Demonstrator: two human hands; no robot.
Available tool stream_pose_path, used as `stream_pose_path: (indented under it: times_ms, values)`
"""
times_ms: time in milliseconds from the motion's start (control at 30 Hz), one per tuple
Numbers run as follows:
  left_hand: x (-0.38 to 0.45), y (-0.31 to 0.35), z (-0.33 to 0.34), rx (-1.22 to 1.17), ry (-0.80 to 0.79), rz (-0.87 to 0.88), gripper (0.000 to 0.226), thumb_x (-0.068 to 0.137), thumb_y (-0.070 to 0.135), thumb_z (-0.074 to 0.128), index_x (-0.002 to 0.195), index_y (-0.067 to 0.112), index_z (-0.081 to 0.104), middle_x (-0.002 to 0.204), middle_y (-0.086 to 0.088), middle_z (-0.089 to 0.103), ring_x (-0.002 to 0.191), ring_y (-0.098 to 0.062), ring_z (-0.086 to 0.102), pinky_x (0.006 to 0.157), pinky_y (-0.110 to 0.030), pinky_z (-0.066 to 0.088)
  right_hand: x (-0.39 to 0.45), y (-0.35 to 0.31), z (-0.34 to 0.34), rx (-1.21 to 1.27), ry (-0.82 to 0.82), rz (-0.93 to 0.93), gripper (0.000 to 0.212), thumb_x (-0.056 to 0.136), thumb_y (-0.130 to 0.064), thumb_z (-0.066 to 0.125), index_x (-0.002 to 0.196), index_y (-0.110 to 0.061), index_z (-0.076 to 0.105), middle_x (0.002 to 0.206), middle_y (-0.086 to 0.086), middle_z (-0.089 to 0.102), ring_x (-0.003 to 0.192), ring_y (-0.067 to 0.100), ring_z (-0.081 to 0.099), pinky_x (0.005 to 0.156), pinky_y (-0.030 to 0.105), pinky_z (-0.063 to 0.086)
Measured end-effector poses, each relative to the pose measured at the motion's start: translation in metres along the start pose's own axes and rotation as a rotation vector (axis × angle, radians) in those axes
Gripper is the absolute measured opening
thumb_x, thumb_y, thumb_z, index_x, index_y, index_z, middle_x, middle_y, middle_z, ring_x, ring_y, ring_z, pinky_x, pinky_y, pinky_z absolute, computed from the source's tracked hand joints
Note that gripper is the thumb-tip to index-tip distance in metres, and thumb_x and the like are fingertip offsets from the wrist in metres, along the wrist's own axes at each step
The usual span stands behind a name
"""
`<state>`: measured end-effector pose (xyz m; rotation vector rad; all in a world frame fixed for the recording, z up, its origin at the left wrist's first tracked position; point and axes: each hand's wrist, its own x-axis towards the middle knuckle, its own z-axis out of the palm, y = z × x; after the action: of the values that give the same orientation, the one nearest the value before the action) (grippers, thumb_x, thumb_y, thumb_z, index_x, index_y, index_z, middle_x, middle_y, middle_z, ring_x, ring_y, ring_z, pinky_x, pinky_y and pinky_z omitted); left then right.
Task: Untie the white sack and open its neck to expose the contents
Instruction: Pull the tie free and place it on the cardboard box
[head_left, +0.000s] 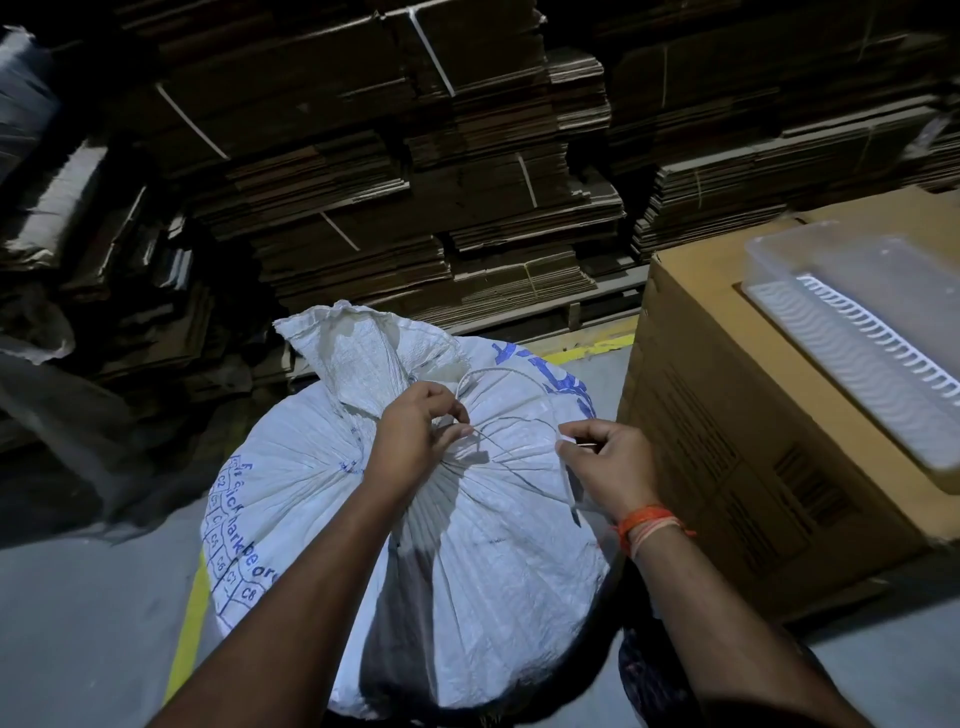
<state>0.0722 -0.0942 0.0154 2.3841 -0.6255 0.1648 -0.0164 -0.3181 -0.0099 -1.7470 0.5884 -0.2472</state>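
A full white woven sack (467, 545) with blue print stands on the floor in front of me. Its neck (363, 358) is gathered tight and flops away from me. A thin white string (498, 371) loops over the gathered top. My left hand (415, 426) pinches the string at the gather, right where the neck is cinched. My right hand (608, 462) pinches the other end of the string a little to the right, and the loose tail hangs below it. The contents are hidden.
A large cardboard box (727, 467) stands close on the right, with a clear plastic tray (857, 338) on top. Stacks of flattened cardboard (415, 182) fill the back. Yellow floor tape (189, 629) runs by the sack's left side.
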Motion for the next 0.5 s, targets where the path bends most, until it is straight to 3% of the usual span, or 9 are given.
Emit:
stream_pose_path:
  times_ms: [100,167,267,500]
  values:
    - [0.001,0.010,-0.002,0.018,0.012,0.059,0.009,0.081,0.012,0.085,0.087,0.013,0.078,0.105,0.001,0.067,0.097,-0.011,0.063,0.082,-0.002,0.039,-0.008,-0.008,-0.006,-0.022,0.018,-0.033,0.019,0.085,-0.006,0.077,0.104,-0.007,0.081,0.092,0.001,0.077,0.079,0.004,0.069,0.081,0.023,0.060]
    - [0.006,0.020,-0.003,0.014,0.010,0.106,0.008,0.081,0.013,0.085,0.085,0.013,0.078,0.105,0.002,0.070,0.096,-0.013,0.066,0.082,-0.008,0.044,-0.010,-0.016,-0.015,-0.063,0.063,-0.052,0.018,0.084,-0.007,0.076,0.102,-0.007,0.082,0.088,0.001,0.077,0.075,0.004,0.067,0.070,0.013,0.051]
    - [0.019,0.039,-0.004,0.007,-0.002,0.170,0.008,0.081,0.018,0.085,0.083,0.016,0.078,0.104,0.004,0.074,0.097,-0.015,0.069,0.085,-0.029,0.051,-0.012,-0.032,-0.038,-0.133,0.146,-0.080,0.015,0.081,-0.011,0.077,0.095,-0.010,0.082,0.080,0.003,0.077,0.071,0.013,0.068,0.068,0.018,0.045]
    - [0.052,0.106,0.003,-0.013,-0.064,0.294,0.008,0.080,0.020,0.086,0.082,0.020,0.078,0.102,0.002,0.077,0.099,-0.019,0.069,0.085,-0.033,0.051,-0.019,-0.070,-0.104,-0.307,0.336,-0.106,0.010,0.075,-0.024,0.076,0.080,-0.017,0.082,0.065,-0.002,0.073,0.068,0.017,0.069,0.064,0.022,0.044]
